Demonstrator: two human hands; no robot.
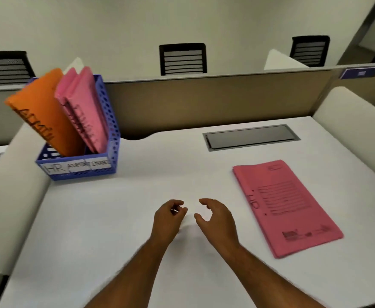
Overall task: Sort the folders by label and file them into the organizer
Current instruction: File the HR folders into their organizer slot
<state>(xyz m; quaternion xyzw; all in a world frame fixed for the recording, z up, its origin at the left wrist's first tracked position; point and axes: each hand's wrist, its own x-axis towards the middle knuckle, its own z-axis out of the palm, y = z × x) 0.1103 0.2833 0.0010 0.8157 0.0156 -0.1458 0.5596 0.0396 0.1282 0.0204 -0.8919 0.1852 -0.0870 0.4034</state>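
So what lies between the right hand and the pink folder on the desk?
Only bare white desk separates the right hand from the folder, per the head view.

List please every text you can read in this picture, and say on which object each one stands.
"HR", "ADMIN", "FINANCE": white labels on the front of the blue organizer.
"HR": handwritten on the pink folder lying on the desk; its printed form and logo are too blurred.
Orange folder, pink folders in the organizer: writing blurred.
Wall lettering: cut off.

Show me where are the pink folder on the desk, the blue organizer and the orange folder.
pink folder (286, 207): head view, middle of its cover.
blue organizer (113, 138): head view, right perforated wall.
orange folder (46, 112): head view, its front face.
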